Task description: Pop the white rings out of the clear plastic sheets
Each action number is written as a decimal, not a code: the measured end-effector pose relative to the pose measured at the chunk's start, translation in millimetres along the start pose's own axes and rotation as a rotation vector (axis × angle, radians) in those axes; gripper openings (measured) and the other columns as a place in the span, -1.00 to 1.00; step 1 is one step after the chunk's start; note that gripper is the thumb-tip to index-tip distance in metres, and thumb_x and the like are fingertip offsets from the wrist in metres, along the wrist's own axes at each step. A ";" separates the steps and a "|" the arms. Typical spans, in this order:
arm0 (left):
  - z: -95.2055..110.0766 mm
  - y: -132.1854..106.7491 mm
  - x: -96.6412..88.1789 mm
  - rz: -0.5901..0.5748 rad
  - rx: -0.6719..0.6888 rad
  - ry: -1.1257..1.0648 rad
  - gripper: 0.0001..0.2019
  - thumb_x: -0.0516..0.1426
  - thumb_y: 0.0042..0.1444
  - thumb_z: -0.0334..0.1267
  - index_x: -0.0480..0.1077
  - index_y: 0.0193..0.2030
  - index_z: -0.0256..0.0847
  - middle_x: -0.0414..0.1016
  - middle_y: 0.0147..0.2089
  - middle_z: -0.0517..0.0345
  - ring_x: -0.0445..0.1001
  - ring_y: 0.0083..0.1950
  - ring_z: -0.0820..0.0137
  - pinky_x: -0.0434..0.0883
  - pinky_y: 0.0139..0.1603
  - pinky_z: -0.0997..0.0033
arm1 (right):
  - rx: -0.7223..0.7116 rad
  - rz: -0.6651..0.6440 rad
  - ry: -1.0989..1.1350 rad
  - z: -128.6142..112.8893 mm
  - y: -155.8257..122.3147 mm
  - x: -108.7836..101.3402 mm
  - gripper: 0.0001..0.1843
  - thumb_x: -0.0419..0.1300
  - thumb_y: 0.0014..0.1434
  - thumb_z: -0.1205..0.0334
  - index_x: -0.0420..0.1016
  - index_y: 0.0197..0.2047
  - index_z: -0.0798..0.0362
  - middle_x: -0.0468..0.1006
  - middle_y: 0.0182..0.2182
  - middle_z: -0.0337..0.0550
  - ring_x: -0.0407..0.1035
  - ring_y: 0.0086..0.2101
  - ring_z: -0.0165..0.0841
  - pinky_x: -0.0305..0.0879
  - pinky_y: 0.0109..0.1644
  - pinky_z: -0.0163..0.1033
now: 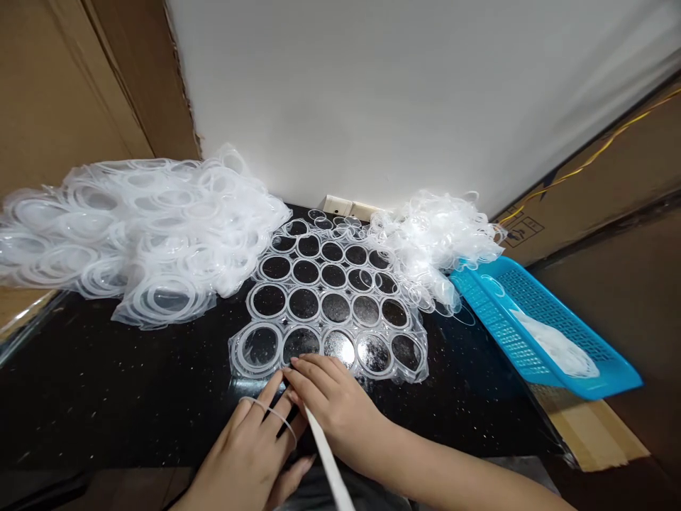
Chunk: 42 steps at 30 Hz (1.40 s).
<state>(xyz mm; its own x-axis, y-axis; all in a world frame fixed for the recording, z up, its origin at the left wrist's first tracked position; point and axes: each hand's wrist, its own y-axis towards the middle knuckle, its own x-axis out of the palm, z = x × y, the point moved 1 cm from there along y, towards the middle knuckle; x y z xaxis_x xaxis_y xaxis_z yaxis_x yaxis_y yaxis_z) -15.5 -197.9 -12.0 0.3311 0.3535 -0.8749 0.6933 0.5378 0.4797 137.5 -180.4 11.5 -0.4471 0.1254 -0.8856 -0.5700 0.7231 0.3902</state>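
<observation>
A sheet of clear film with rows of pale plastic rings (303,302) lies flat on the black speckled counter. At its near edge my right hand (338,401) is closed, its fingers together and the tips by the front row. A narrow white strip (330,461) sticks out from under that hand towards me; its far end is hidden. My left hand (250,440) is close beside, palm down, its index fingertip near the right fingers. A thin translucent ring (281,419) is looped across the left fingers, which are stretched out and slightly apart.
On the left is a big heap of filmed rings (154,220). Loose clear rings and film scraps (433,241) pile up at the back right. A blue plastic basket (611,372) holding white rings stands at the right. Cardboard boxes (69,78) flank the white wall (372,92).
</observation>
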 end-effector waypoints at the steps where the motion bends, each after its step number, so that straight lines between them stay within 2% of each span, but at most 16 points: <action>1: -0.1 0.5 -0.4 0.004 -0.020 -0.018 -0.64 0.02 0.06 0.04 0.43 -0.14 -0.12 0.50 -0.14 0.08 0.32 -0.02 0.22 0.16 -0.17 0.33 | -0.010 0.002 -0.042 -1.0 -0.5 2.9 -0.69 -0.07 0.25 0.32 0.34 -0.03 0.30 0.46 -0.12 0.12 0.29 -0.08 -0.20 0.31 -0.07 -0.09; 4: -0.8 1.1 -0.7 0.012 -0.040 -0.052 -0.63 0.02 0.03 0.11 0.46 -0.24 -0.08 0.49 -0.12 0.09 0.31 -0.01 0.22 0.17 -0.18 0.35 | -0.067 0.009 -0.088 4.2 3.5 6.7 -0.69 -0.07 0.25 0.34 0.34 -0.04 0.35 0.47 -0.14 0.15 0.31 -0.11 -0.20 0.33 -0.09 -0.11; 7: -1.8 0.4 1.8 -0.021 -0.002 -0.053 -0.61 0.04 0.03 0.08 0.41 -0.09 -0.08 0.41 0.02 0.03 0.25 0.08 0.18 0.18 -0.16 0.35 | -0.090 0.027 -0.046 14.8 12.0 3.7 -0.67 -0.09 0.26 0.34 0.36 -0.07 0.38 0.49 -0.20 0.15 0.34 -0.17 -0.23 0.34 -0.11 -0.14; 10: -3.4 -0.5 4.8 -0.040 0.016 -0.016 -0.52 0.02 0.05 0.07 0.30 0.07 -0.10 0.34 0.09 -0.04 0.21 0.11 0.13 0.20 -0.15 0.32 | -0.010 0.009 0.153 20.9 17.9 -1.6 -0.66 -0.15 0.28 0.31 0.37 -0.08 0.29 0.50 -0.24 0.07 0.36 -0.21 -0.34 0.35 -0.14 -0.24; 13: -5.2 -1.2 4.9 -0.025 0.027 0.008 -0.48 -0.03 0.06 0.14 0.30 0.06 -0.09 0.37 0.07 -0.01 0.24 0.09 0.15 0.23 -0.14 0.30 | 0.089 0.017 0.356 20.4 17.5 -5.9 -0.69 -0.13 0.28 0.31 0.40 -0.12 0.20 0.52 -0.26 -0.04 0.36 -0.24 -0.42 0.34 -0.14 -0.30; 17: -7.3 -3.6 1.9 0.028 -0.026 0.045 -0.56 -0.04 0.12 0.02 0.33 0.03 -0.19 0.39 0.04 -0.02 0.28 0.08 0.23 0.25 -0.09 0.34 | 0.133 0.008 0.430 17.9 11.9 -8.9 -0.73 -0.09 0.27 0.31 0.40 -0.13 0.14 0.52 -0.25 -0.08 0.36 -0.23 -0.40 0.31 -0.11 -0.24; 21: -7.8 -5.1 2.6 0.033 -0.116 0.090 -0.49 -0.06 0.13 0.04 0.32 0.03 -0.34 0.40 0.04 -0.08 0.30 0.07 0.21 0.25 -0.08 0.31 | 0.123 0.000 0.452 17.7 10.3 -10.9 -0.75 -0.07 0.26 0.33 0.40 -0.14 0.13 0.53 -0.25 -0.08 0.35 -0.23 -0.41 0.31 -0.10 -0.24; 28: -8.2 -1.8 6.0 0.005 -0.115 0.081 -0.46 -0.04 0.11 0.06 0.34 -0.01 -0.41 0.43 0.02 -0.10 0.30 0.04 0.18 0.21 -0.09 0.27 | 0.026 0.032 0.323 11.7 11.0 -10.9 -0.76 -0.06 0.24 0.38 0.37 -0.11 0.19 0.51 -0.24 -0.02 0.33 -0.22 -0.37 0.34 -0.12 -0.23; 34: -7.2 -2.1 6.8 -0.011 -0.143 0.058 -0.51 -0.04 0.10 0.05 0.37 -0.04 -0.30 0.46 -0.02 -0.01 0.29 0.04 0.18 0.22 -0.13 0.28 | -0.033 -0.007 0.004 5.9 0.7 -1.6 -0.71 -0.10 0.25 0.37 0.31 -0.02 0.26 0.45 -0.15 0.12 0.28 -0.11 -0.26 0.33 -0.06 -0.12; 37: -6.5 -2.2 6.4 -0.004 -0.148 0.059 -0.58 -0.02 0.09 -0.05 0.37 -0.04 -0.29 0.45 -0.02 0.00 0.28 0.04 0.17 0.20 -0.13 0.27 | -0.043 -0.041 -0.054 12.3 1.9 1.1 -0.68 -0.11 0.25 0.37 0.26 0.03 0.27 0.42 -0.12 0.16 0.29 -0.11 -0.25 0.35 -0.08 -0.12; 42: -6.7 0.6 4.4 0.010 -0.136 0.045 -0.60 -0.01 0.03 -0.17 0.38 -0.04 -0.35 0.47 -0.03 -0.01 0.30 0.01 0.17 0.18 -0.14 0.27 | -0.007 -0.006 -0.046 31.0 10.9 -2.9 -0.68 -0.12 0.27 0.35 0.26 0.03 0.26 0.43 -0.14 0.12 0.33 -0.15 -0.27 0.37 -0.11 -0.18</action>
<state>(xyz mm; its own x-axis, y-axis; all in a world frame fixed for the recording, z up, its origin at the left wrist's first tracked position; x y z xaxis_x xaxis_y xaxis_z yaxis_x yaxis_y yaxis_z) -17.8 -190.9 -15.1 0.3060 0.3916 -0.8678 0.5963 0.6317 0.4953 154.0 -151.8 10.5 -0.4114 0.1523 -0.8986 -0.5778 0.7189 0.3864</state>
